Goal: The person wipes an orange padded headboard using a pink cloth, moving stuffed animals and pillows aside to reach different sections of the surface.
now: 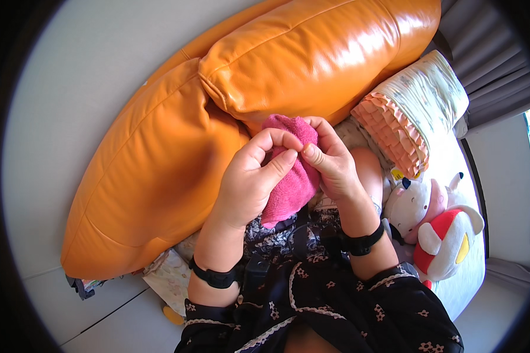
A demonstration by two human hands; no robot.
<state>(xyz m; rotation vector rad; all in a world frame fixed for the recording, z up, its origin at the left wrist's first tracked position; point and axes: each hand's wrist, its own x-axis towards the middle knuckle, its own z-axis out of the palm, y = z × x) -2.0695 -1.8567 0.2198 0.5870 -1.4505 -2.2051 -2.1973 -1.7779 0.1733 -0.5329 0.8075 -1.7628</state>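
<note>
A pink terry cloth (292, 187), folded into a narrow bundle, hangs upright between my two hands above my lap. My left hand (248, 176) is closed on its left side, thumb and index finger pinched together near its upper middle. From the other side my right hand (334, 165) grips the cloth, its thumb tip almost touching the left fingertips. The curled fingers behind the cloth are partly hidden. Whether anything small sits between the pinched fingertips cannot be made out.
Large orange leather cushions (312, 50) rise in front and to the left. At the right lie a folded quilt (421, 94) with a peach ruffled edge and plush toys, one cow-like (410, 203), one red and white (447, 244). A grey curtain (494, 65) hangs behind.
</note>
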